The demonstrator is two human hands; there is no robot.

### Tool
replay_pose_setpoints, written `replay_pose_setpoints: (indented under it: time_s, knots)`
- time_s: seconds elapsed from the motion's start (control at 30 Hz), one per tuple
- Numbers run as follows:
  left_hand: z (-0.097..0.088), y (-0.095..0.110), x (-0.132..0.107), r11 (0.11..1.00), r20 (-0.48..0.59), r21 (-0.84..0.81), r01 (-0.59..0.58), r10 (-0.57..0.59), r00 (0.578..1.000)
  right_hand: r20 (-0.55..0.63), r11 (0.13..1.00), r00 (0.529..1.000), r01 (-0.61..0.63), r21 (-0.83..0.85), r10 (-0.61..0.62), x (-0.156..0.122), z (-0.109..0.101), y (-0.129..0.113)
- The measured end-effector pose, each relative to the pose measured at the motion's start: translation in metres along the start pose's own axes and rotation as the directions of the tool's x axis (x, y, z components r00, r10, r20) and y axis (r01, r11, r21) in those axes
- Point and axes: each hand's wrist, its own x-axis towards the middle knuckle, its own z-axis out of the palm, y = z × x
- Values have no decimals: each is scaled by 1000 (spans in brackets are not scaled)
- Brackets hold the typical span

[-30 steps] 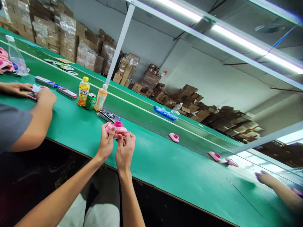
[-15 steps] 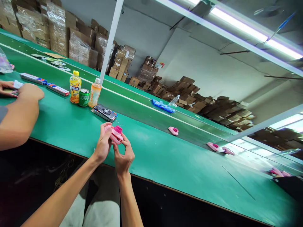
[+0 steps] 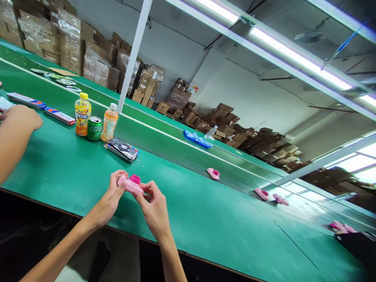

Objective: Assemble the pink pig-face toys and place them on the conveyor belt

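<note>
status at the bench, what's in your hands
Left hand and right hand on pink plastic part. Magenta piece on top. Dark printed packet up the green bench, not touching.

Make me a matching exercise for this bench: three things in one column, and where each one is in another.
Things:
1. green can
2. pink piece
3. blue piece

Places:
A. beyond the white line
B. held by the left hand and right hand
C. between the yellow-capped bottle and white-capped bottle

Pairs: 1-C, 2-B, 3-A
</note>
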Motion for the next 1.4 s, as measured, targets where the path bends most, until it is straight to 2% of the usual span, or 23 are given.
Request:
replay_pose_setpoints:
  time_s: [0.03,0.07,0.13,0.2,0.27,0.37,0.5,0.6,0.7,0.73,0.8,0.83,0.93,1.0,1.03,1.1,1.23,1.33,1.4]
  knots:
    - [-14,-5,-1,983,13,174,-59,57,998,-13,996,1000,27,-80,-28,11,-11,8]
    - [-29,-10,-2,928,30,349,-129,127,991,-43,980,997,52,-190,-61,26,-23,20]
    - [-57,-21,-3,714,78,650,-261,279,957,-143,896,981,57,-441,-133,63,-52,49]
    - [-78,-32,-2,479,83,832,-281,393,916,-244,831,958,-12,-556,-150,106,-80,81]
    - [-88,-39,0,335,73,914,-230,421,904,-335,792,931,-96,-603,-142,149,-103,112]
    - [-87,-40,0,285,55,943,-171,372,927,-423,740,900,-213,-638,-106,199,-119,149]
    - [-76,-33,0,357,-63,932,-60,323,944,-429,693,901,-274,-667,-57,234,-120,180]
    - [-76,-32,2,458,-207,888,39,322,924,-437,666,895,-273,-694,-89,235,-117,189]
    - [-97,-27,15,538,-318,841,46,424,848,-469,641,872,-280,-714,-142,216,-114,194]
    - [-109,-23,23,527,-338,848,46,473,813,-465,635,871,-272,-723,-156,207,-113,196]
    - [-138,-10,43,429,-349,897,105,543,764,-435,627,883,-238,-742,-179,183,-112,201]
    - [-153,-1,54,385,-355,910,153,534,767,-414,625,890,-215,-750,-191,170,-112,203]
    - [-192,20,83,314,-315,925,215,314,896,-357,630,906,-142,-764,-229,128,-108,203]
    - [-201,25,91,309,-242,934,181,173,955,-319,638,912,-87,-765,-259,101,-103,199]
    - [-200,24,92,318,-203,936,150,141,969,-300,641,913,-59,-765,-274,88,-98,196]
    - [-184,16,84,350,-133,934,74,145,980,-260,646,917,-3,-764,-303,65,-86,189]
    - [-118,-14,47,396,8,913,-97,221,975,-178,661,927,94,-745,-331,35,-61,178]
    - [-74,-26,19,390,60,905,-171,281,958,-156,741,952,95,-665,-262,42,-66,176]
    - [-60,-28,7,370,75,909,-192,308,948,-200,777,960,26,-629,-194,65,-86,179]
